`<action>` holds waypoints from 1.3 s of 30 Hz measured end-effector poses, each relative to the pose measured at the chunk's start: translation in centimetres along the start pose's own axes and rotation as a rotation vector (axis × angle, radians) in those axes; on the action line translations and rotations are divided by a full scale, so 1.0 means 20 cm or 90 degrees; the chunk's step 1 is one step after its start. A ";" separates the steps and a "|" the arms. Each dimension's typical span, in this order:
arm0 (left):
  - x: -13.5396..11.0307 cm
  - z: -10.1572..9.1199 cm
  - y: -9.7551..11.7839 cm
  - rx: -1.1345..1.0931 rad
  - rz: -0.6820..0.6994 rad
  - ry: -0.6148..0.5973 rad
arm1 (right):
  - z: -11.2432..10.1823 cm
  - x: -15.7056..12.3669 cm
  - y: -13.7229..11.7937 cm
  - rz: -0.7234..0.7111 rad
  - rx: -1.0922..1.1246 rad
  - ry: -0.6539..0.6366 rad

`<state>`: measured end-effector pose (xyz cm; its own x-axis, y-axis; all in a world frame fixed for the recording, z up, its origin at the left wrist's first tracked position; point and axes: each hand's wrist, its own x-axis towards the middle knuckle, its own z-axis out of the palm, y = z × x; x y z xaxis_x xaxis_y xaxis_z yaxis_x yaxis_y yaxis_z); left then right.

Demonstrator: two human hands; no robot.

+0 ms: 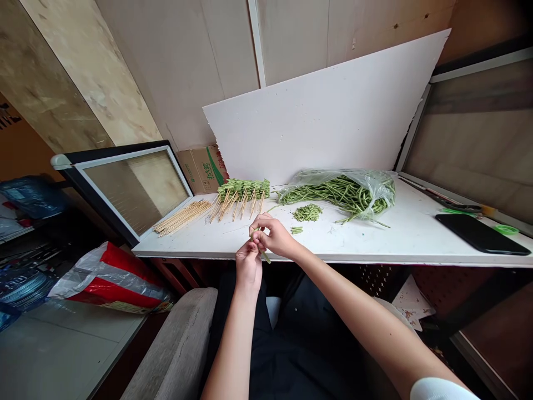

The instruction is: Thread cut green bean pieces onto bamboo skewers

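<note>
My left hand (249, 266) and my right hand (275, 238) meet at the table's front edge, fingers pinched together. Between them is a green long bean (266, 258), one end poking out below the fingers; the rest is mostly covered. Just beyond my right hand lie a few short bean pieces (296, 230) in a row, and behind them a pile of cut bean pieces (307, 212). Farther back, whole long beans (333, 190) spill from a clear plastic bag (377, 186). Left of these are stacked skewers threaded with bean pieces (244, 189), next to bare wooden skewers (183, 216).
A black phone (483, 234) and a green ring (506, 229) lie on the white table (416, 239) at right. Framed panels (137, 186) stand at both ends. A cardboard box (202, 169) and white board (320, 122) are behind. A red bag (112, 278) sits lower left.
</note>
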<state>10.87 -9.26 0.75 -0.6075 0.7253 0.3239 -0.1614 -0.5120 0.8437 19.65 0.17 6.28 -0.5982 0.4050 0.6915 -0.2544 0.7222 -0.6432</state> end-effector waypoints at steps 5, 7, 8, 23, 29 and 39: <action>0.02 -0.04 0.07 0.246 0.077 -0.015 | -0.05 0.01 -0.01 -0.027 -0.078 0.006; 0.02 -0.07 0.12 0.406 0.167 0.001 | -0.06 0.01 -0.01 -0.027 -0.103 0.001; 0.02 -0.08 0.14 0.460 0.211 0.009 | -0.07 0.01 -0.02 -0.026 -0.114 0.005; 0.01 -0.05 0.20 0.558 0.222 -0.019 | -0.08 0.02 -0.01 0.008 -0.145 -0.016; 0.03 -0.09 0.24 0.512 0.182 -0.044 | -0.10 0.02 -0.04 0.015 -0.052 -0.060; 0.02 -0.06 0.27 0.077 -0.007 -0.171 | -0.12 0.04 -0.11 0.040 0.222 0.006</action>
<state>8.81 -12.29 4.92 -0.3766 0.8343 0.4026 -0.0628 -0.4566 0.8874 21.61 0.31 9.09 -0.6146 0.4483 0.6490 -0.4628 0.4614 -0.7569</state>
